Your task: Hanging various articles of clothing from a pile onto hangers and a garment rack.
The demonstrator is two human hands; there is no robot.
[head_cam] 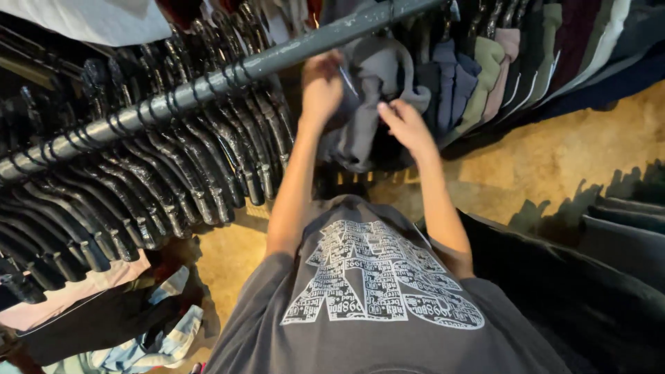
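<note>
Grey fabric of a sweatshirt is bunched between both hands just under the metal rail. The left hand is raised against the rail's lower edge, fingers closed on the garment's upper part beside a thin pale hanger piece. The right hand sits a little lower than the rail, fingers pinching the cloth's near edge. Left of the sweatshirt along the rail, a dense row of black hangers leaves no gap. Right of it hang folded garments in blue, green and pink, packed close. Below the rail, tan floor lies open, edged by dark clothes and a heap of pale clothing.
</note>
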